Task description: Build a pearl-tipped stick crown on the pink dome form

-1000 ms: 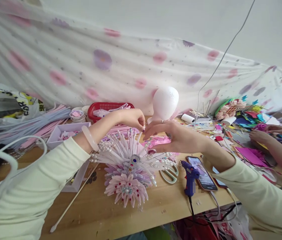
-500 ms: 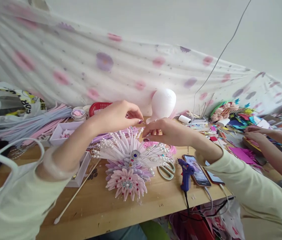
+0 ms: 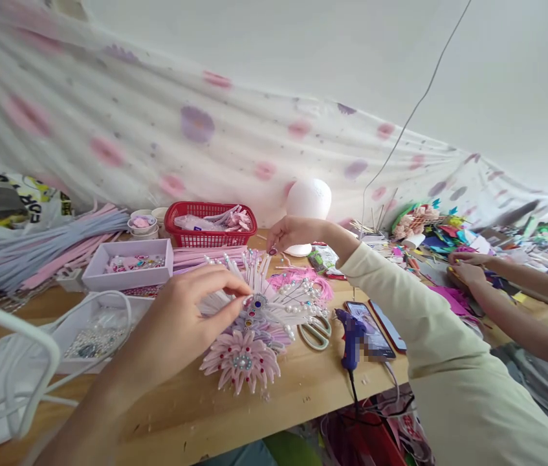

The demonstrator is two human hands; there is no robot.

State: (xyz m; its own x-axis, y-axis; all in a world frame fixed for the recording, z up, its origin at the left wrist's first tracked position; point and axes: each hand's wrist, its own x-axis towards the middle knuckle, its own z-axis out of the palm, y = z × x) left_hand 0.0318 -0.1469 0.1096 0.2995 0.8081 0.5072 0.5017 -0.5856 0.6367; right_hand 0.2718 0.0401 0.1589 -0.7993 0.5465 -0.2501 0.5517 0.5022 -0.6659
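Note:
A flower ornament (image 3: 241, 364) of pink and lilac petals, with a white fan of petals, pearl sprays and a column of coloured gems, rests on the wooden table. My left hand (image 3: 196, 301) has its thumb and index finger closed at the ornament's centre, beside the blue gem. Above the fan, my right hand (image 3: 297, 233) pinches the top of a thin stem; its exact end is hidden by the fingers. Behind that hand stands a white foam head (image 3: 308, 197). Scissors (image 3: 316, 334) and a blue glue gun (image 3: 351, 340) lie right of the ornament.
At left are a white box of gems (image 3: 128, 275), a bead tray (image 3: 96, 340), and a white cable loop (image 3: 43, 333). A red basket (image 3: 210, 241) sits behind. A phone (image 3: 371, 329) lies right. Another person's hands (image 3: 470, 266) work at far right.
My left hand has come down from above the ornament to its gem centre. My right hand has shifted slightly left and up, apart from the left. The basket and boxes show more fully.

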